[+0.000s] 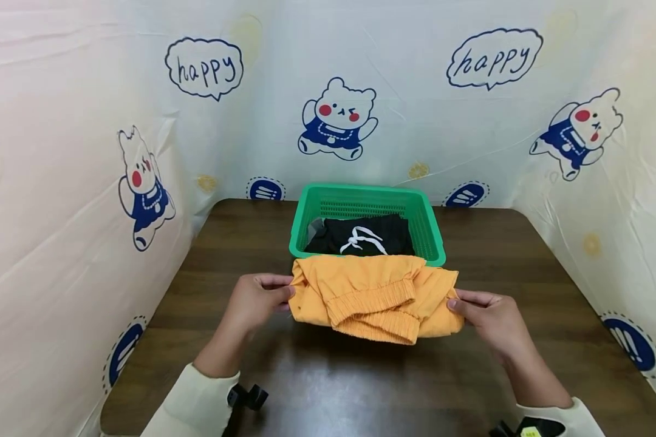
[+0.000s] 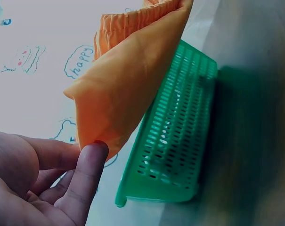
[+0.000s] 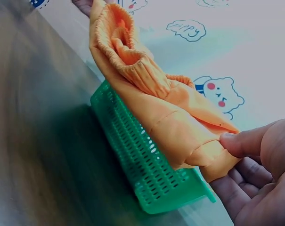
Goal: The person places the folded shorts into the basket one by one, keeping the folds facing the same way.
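A folded orange garment (image 1: 372,297) with gathered elastic cuffs is stretched between both hands, raised above the table at the near side of the green basket (image 1: 434,237). My left hand (image 1: 257,300) pinches its left edge between thumb and fingers; the left wrist view shows the thumb pressing the orange cloth (image 2: 118,94). At the opposite edge, my right hand (image 1: 492,318) pinches the fabric the same way, thumb on top in the right wrist view. Inside the basket lies folded black clothing (image 1: 382,233) with a white drawstring bow (image 1: 361,240). The garment covers part of the basket's near rim.
The basket stands near the back of a dark brown wooden table (image 1: 240,237). Behind and on both sides hangs a pale curtain (image 1: 415,121) printed with bears and the word "happy". A grey piece of cloth (image 1: 315,227) shows at the basket's left inside.
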A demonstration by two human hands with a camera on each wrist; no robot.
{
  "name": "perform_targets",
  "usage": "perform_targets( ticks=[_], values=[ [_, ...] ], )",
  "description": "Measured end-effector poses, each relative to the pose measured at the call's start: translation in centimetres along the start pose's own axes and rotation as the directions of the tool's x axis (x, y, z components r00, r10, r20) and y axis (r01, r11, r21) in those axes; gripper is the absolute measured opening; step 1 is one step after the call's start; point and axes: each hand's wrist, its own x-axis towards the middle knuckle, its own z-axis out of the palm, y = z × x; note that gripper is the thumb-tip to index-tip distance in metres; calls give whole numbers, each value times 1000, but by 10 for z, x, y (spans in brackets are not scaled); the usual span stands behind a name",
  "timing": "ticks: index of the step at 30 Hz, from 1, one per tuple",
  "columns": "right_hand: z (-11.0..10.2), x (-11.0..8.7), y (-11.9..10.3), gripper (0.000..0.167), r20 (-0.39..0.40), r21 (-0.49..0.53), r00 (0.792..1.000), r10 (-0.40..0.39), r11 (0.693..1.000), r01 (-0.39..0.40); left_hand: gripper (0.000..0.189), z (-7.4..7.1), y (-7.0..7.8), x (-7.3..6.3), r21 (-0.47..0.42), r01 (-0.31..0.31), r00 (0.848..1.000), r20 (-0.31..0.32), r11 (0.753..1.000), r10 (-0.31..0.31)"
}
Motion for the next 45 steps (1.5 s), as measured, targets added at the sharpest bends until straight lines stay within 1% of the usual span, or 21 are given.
perform_targets(
  ticks=[7,10,14,18,23,26,29,33,38,41,45],
  values=[
    [-6,19,-11,48,-20,-60,1000,-19,998,17,15,5,18,20,57,-31,1000,0,998,31],
    [-6,30,-18,48,-17,-60,999,-30,998,28,16,6,24,30,80,-48,999,-10,996,49],
    [-5,44,-27,46,-17,-69,999,-41,997,40,16,7,31,44,112,-71,997,-23,991,74],
    [-2,57,-36,46,-26,-87,999,-28,996,26,17,7,40,60,120,-102,994,-25,987,106],
    [0,77,-43,45,-47,-72,998,-35,997,32,16,7,51,80,158,-142,989,-27,977,148],
    [0,88,-45,44,-58,-72,997,-52,996,48,16,10,58,91,185,-143,988,-32,972,152],
    [2,99,-46,43,-70,-79,995,-66,995,61,16,13,63,100,213,-124,990,-41,969,136],
    [4,110,-46,39,-94,-88,993,-74,994,66,16,18,67,112,254,-99,991,-57,962,117],
    [8,121,-45,38,-120,-109,991,-63,993,50,16,20,67,125,287,-77,992,-77,955,103],
    [12,128,-45,38,-130,-127,989,-64,991,47,17,20,66,130,308,-86,988,-95,948,121],
    [18,136,-44,36,-151,-164,984,-95,984,69,17,22,63,135,323,-102,983,-114,941,146]
  ],
)
